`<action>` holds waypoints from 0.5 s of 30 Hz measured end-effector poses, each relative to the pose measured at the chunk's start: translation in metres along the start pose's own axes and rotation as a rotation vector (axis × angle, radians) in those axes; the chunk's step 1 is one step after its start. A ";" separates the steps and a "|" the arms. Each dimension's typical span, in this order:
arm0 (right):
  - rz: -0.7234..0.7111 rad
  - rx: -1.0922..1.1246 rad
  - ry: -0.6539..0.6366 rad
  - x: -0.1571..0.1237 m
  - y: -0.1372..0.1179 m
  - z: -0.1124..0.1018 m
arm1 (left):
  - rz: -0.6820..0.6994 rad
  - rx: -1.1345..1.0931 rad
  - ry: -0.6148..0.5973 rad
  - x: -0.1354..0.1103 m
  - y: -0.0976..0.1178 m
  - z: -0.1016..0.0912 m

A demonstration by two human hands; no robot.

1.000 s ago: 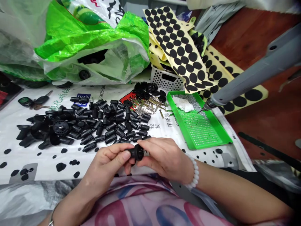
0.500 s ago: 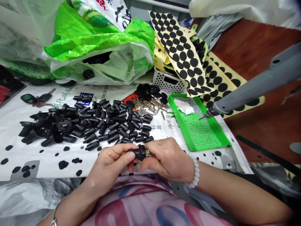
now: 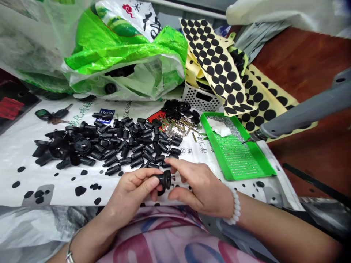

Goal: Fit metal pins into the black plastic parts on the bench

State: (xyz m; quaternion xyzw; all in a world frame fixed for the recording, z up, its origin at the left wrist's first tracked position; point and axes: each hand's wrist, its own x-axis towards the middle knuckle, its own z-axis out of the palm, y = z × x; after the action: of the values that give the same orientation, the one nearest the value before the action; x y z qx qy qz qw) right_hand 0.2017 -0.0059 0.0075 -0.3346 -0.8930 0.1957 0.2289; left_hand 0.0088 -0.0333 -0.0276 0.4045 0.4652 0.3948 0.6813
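My left hand (image 3: 134, 191) pinches a small black plastic cylinder part (image 3: 163, 180) between thumb and fingers, just above the table's near edge. My right hand (image 3: 199, 186) sits right beside it with fingers loosened and apart, index finger stretched over the part's right end, thumb below; nothing shows in its grip. Just beyond the hands lies a spread of several black cylindrical parts (image 3: 131, 144) on a white printed sheet (image 3: 55, 182). Small metal pins (image 3: 177, 128) lie in a pile behind them.
A green tray (image 3: 246, 171) holding tiny screws stands at the right, with a grey power screwdriver (image 3: 301, 113) pointing into it. Yellow sheets of black round pads (image 3: 219, 69) drape over a white basket (image 3: 199, 98). Green-and-white plastic bags (image 3: 117, 54) fill the back left. Car keys (image 3: 52, 114) lie at the left.
My right hand has let go of the black part's right end and opened its fingers. The left hand keeps holding the part. The camera view has shifted slightly.
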 end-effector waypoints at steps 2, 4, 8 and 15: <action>-0.020 0.035 0.031 0.001 -0.003 0.002 | 0.046 0.030 0.015 -0.001 0.000 0.004; 0.051 0.166 0.059 0.002 -0.005 0.008 | 0.137 0.112 0.047 -0.002 0.000 0.009; 0.209 0.461 0.048 0.006 -0.007 0.019 | 0.307 0.263 0.118 -0.005 0.002 0.010; 0.172 0.377 0.062 0.004 0.010 0.019 | 0.514 0.530 0.875 -0.012 0.034 -0.082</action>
State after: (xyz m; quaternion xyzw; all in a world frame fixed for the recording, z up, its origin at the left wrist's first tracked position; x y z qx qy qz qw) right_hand 0.1938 0.0005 -0.0123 -0.3668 -0.8012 0.3678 0.2971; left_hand -0.0778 -0.0172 -0.0121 0.4605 0.6738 0.5483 0.1827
